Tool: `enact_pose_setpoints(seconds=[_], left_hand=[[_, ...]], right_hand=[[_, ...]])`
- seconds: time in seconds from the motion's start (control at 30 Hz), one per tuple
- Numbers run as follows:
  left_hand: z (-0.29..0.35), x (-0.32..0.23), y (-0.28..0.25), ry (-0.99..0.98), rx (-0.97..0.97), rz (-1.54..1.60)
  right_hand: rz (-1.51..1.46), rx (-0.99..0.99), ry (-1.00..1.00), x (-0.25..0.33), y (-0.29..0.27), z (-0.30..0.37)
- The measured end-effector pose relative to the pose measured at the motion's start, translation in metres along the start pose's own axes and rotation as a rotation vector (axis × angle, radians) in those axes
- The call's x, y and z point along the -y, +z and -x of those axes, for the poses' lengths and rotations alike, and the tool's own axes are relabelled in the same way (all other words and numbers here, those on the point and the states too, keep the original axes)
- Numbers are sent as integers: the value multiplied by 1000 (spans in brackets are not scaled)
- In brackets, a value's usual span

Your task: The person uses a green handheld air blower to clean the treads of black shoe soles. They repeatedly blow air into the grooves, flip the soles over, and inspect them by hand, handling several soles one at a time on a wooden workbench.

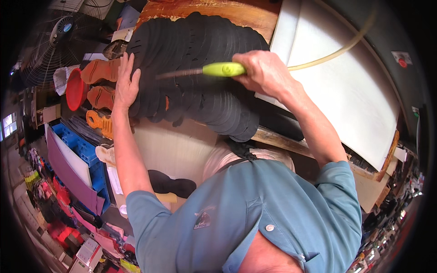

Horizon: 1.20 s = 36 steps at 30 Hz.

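My right hand [264,73] is closed round the lime-green handle of an air blow gun [224,69]. Its thin nozzle, blurred by motion, points left above several rows of overlapping black shoe soles [200,41]. A pale yellow hose [337,59] runs from behind this hand to the upper right. At the left end of the rows my left hand [126,86] lies with fingers stretched out, against the edge of the soles. Just left of it are orange-brown sole-shaped pieces [101,72], partly covered by the hand.
A white board [339,86] slants along the right side. At the left stand a red bowl [76,89], a fan [61,34] and a blue crate [75,143]. A black sole-shaped piece [170,183] lies close to my body. Upper right, a red button [402,62] shows.
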<state>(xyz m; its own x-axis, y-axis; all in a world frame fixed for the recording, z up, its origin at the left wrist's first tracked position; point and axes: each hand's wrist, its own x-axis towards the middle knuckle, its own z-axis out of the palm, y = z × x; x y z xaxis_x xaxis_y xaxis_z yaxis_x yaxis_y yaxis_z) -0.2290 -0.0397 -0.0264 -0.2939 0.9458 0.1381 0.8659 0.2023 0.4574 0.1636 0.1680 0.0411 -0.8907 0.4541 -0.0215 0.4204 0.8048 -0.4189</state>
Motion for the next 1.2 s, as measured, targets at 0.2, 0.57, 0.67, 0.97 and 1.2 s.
enact_pose_setpoints(seconds=[0.2, 0.57, 0.67, 0.97, 1.2], left_hand=[[1, -2, 11, -11, -64, -28], [2, -16, 21, 17, -60, -117], [1, -20, 23, 27, -61, -109], [-2, -31, 26, 14, -44, -174], [-1, -33, 26, 3, -59, -158]], right_hand=[[59, -101, 7, -24, -18, 25], [198, 21, 270, -53, -69, 100], [183, -3, 257, -58, -66, 107], [183, 4, 197, -55, -54, 87], [188, 58, 65, -53, -44, 77]])
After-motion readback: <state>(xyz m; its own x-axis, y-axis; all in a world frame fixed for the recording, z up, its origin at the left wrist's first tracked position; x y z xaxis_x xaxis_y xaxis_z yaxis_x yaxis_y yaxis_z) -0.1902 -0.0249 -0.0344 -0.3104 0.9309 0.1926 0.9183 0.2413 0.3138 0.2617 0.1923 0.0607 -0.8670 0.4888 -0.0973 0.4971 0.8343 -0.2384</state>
